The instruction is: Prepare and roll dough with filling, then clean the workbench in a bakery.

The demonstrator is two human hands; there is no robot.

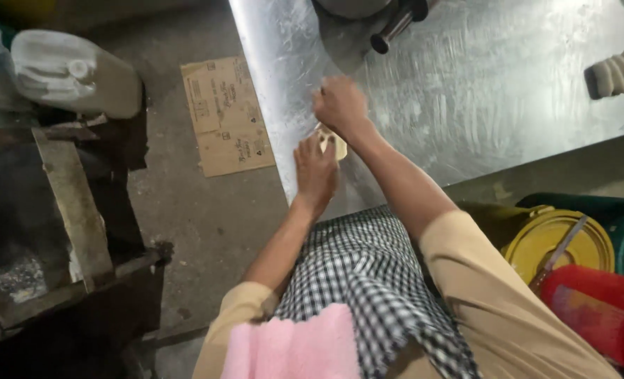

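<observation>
At far left a white jug (73,74) lies on a dark rack (66,203), and a flat cardboard sheet (226,116) lies on the floor (200,217) just beside the steel desk (480,91). The left hand (316,170) rests palm-down at the near edge of the desk, fingers together and laid flat against a small pale dough piece (334,142). The right hand (339,104) sits just beyond it, fingers curled into a loose fist that touches the far side of the same piece. Judged from this, shaping is at an early stage: the piece is small and thick, and the desk around it carries only smeared streaks. Most of the dough piece is covered by both hands, so its outline cannot be told. A dark tube (396,28) at the top edge is cut off. A ridged pale object (622,71) at the right edge is also cut off; its kind is unclear. Lower right, a yellow lid (558,238) and red tub (593,309) are partly out of view.
</observation>
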